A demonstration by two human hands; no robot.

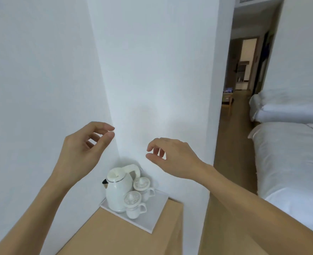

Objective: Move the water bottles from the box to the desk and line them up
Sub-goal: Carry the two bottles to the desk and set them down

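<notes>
Currently your left hand and right hand hang apart above the desk, fingers loosely curled, holding nothing. No bottles or box are in view. Judged: fetching step; you must next find the box and grip a bottle.
</notes>
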